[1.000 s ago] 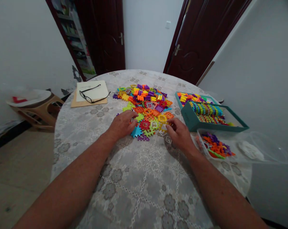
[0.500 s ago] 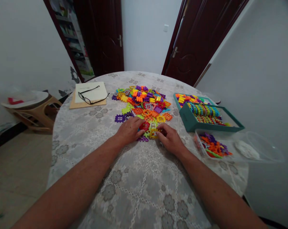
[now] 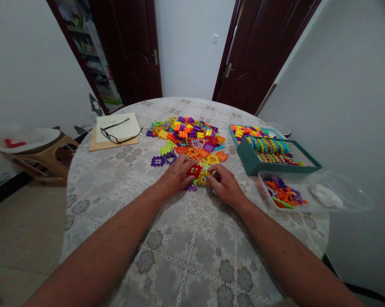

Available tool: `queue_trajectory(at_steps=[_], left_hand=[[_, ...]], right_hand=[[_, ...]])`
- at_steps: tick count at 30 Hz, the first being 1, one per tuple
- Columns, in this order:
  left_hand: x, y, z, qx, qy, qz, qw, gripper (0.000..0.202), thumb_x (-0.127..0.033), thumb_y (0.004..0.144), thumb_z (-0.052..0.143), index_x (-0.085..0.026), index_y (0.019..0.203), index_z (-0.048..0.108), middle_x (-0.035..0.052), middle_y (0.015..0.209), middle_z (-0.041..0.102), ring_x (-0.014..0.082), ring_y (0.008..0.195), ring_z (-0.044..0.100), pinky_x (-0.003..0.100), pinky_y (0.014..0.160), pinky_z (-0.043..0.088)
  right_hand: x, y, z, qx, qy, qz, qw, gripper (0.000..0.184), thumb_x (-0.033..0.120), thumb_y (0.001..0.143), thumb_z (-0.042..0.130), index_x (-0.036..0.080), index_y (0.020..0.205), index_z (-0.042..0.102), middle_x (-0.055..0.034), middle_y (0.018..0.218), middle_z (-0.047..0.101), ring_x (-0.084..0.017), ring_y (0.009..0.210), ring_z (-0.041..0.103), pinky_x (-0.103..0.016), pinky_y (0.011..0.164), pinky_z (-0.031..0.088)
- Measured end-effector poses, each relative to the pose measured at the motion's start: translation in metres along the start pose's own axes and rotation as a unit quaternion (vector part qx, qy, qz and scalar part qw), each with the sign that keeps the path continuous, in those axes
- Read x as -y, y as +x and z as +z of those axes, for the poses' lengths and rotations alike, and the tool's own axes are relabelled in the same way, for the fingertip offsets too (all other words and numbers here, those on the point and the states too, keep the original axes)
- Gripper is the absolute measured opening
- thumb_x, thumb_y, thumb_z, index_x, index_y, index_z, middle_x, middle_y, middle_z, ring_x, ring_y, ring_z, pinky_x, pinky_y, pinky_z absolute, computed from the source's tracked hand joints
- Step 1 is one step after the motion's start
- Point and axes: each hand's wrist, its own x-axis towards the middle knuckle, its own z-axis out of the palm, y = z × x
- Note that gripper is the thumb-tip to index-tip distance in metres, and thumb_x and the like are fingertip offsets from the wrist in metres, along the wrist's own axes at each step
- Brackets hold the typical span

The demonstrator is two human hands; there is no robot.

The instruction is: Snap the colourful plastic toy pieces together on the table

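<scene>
My left hand [image 3: 177, 174] is closed on a red building piece [image 3: 194, 170] with a window pattern, thumb below and fingers above. My right hand [image 3: 224, 182] pinches a yellow building piece [image 3: 202, 178] between thumb and forefinger. The red and yellow pieces are close together, with bits of light green and white among them; whether they are joined I cannot tell. A purple piece [image 3: 191, 187] lies just below, near my left thumb. Beyond my hands spreads a heap of colourful interlocking plastic pieces [image 3: 194, 143]. Two purple square pieces [image 3: 157, 161] rest left of it.
Black eyeglasses [image 3: 116, 137] lie on paper and a folder [image 3: 114, 146] at the left. To the right stand a green box [image 3: 250, 161] of beads and blocks and a clear plastic container [image 3: 265, 200] of orange and purple pieces. A patterned cloth covers the round table [image 3: 186, 256].
The view has shifted slightly. Between my hands, the red piece shows more fully and appears tilted up toward the yellow piece. Both hands keep nearly the same place.
</scene>
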Motion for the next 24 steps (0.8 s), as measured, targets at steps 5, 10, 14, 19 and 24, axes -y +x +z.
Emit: queue_trajectory(at_steps=[5,10,14,19,24], left_hand=[[-0.009,-0.003,0.005,0.007,-0.053,0.037,0.998,0.036,-0.01,0.094,0.059,-0.026,0.127,0.063,0.0069,0.115,0.059,0.0229,0.111,0.059,0.042,0.099,0.052],[-0.007,-0.007,0.001,0.064,-0.094,0.037,0.993,0.043,-0.009,0.091,0.062,-0.028,0.13,0.063,0.0066,0.115,0.068,0.0229,0.109,0.064,0.04,0.097,0.051],[-0.008,-0.007,-0.01,0.103,-0.114,0.014,0.988,0.05,-0.011,0.09,0.062,-0.031,0.136,0.063,0.0065,0.123,0.073,0.0233,0.114,0.067,0.042,0.101,0.051],[-0.013,-0.008,-0.02,0.131,-0.107,0.006,0.985,0.049,-0.019,0.095,0.06,-0.033,0.142,0.062,0.0058,0.134,0.074,0.0237,0.12,0.068,0.044,0.107,0.051],[-0.006,-0.01,-0.02,0.148,-0.134,-0.011,0.98,0.051,-0.022,0.102,0.048,-0.033,0.15,0.058,0.0067,0.119,0.079,0.0206,0.095,0.075,0.039,0.09,0.059]], right_hand=[[0.002,-0.001,-0.001,0.006,0.023,-0.014,1.0,0.016,0.026,0.095,0.061,0.024,0.11,0.064,-0.0019,0.099,0.067,-0.016,0.074,0.06,-0.029,0.071,0.047],[0.005,-0.002,-0.004,0.061,0.017,-0.006,0.998,0.01,0.026,0.094,0.063,0.025,0.103,0.063,0.0043,0.075,0.061,-0.015,0.068,0.056,-0.027,0.065,0.041],[0.006,-0.003,-0.002,0.086,0.036,-0.007,0.996,0.01,0.025,0.092,0.065,0.024,0.102,0.063,0.0051,0.074,0.06,-0.014,0.065,0.053,-0.026,0.064,0.039],[0.008,-0.002,-0.002,0.092,0.073,0.013,0.993,0.011,0.027,0.092,0.066,0.023,0.101,0.062,0.0064,0.071,0.058,-0.013,0.063,0.052,-0.025,0.061,0.038],[0.01,0.0,-0.005,0.083,0.061,0.018,0.995,0.01,0.024,0.09,0.067,0.023,0.099,0.062,0.0067,0.071,0.058,-0.012,0.063,0.052,-0.024,0.061,0.038]])
